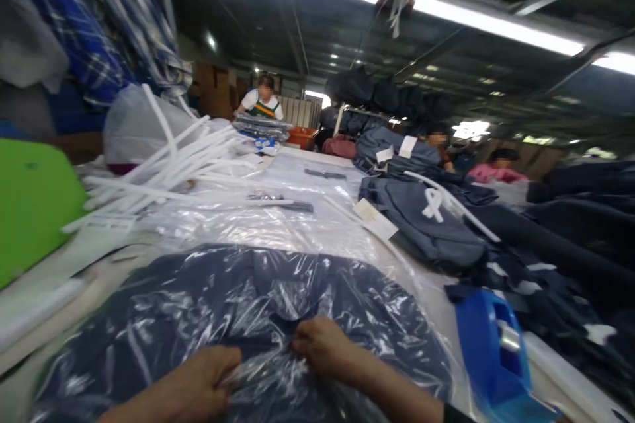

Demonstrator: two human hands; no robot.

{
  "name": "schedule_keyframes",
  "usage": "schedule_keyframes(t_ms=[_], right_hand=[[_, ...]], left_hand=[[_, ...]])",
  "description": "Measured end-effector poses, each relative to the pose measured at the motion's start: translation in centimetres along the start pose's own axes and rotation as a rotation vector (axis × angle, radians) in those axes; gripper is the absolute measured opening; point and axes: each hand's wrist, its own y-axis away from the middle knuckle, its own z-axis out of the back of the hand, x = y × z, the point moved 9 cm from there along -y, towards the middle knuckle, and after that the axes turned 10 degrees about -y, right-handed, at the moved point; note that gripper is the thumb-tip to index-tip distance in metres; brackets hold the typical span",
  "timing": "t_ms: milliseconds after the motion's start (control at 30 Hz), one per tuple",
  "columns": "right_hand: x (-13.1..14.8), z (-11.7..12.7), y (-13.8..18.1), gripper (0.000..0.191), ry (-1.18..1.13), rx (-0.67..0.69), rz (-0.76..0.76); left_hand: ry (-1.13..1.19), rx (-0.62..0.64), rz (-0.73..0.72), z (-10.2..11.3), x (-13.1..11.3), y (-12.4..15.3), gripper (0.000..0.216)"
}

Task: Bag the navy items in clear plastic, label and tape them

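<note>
In front of me on the table lies a dark navy bag (183,291) inside a clear plastic bag (387,317). My left hand (208,377) is closed on the gathered plastic near the bag's lower middle. My right hand (320,347) pinches the same plastic a little to the right and farther up. Between the two hands the film is bunched and creased. My left fingertips are partly hidden by the film and by the hand itself.
A blue tape dispenser (491,350) stands at the right. Folded navy bags (421,221) are piled behind it. White strips (153,165) lie in a heap at the left, beside a green panel (37,205). Clear plastic bags (238,218) cover the middle table. Several co-workers stand farther back.
</note>
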Motion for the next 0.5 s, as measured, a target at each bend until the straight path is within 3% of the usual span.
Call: schedule_keyframes(t_ms=[33,133,200,267,400,500], right_hand=[[-0.2,-0.3,-0.2,0.014,-0.012,0.004,0.028],[-0.5,-0.8,-0.6,0.016,-0.047,0.032,0.087],[-0.3,-0.8,-0.7,0.018,-0.061,0.049,0.093],[0.2,-0.4,-0.8,0.018,-0.058,0.052,0.091],[1.1,0.9,0.6,0.017,-0.039,0.031,0.089],[-0.2,1.7,4.9,0.022,-0.038,-0.033,0.085]], left_hand=[[-0.130,-0.039,-0.012,1.0,-0.6,0.6,0.023],[-0.462,-0.349,-0.091,2.6,-4.6,2.0,0.036],[-0.502,-0.573,-0.261,1.3,-8.8,2.6,0.033],[-0.421,-0.695,-0.416,-0.7,-12.0,2.5,0.028],[-0.275,-0.763,-0.329,-1.5,-12.8,0.1,0.028],[-0.253,-0.771,-0.303,-0.5,-12.1,-0.4,0.024]])
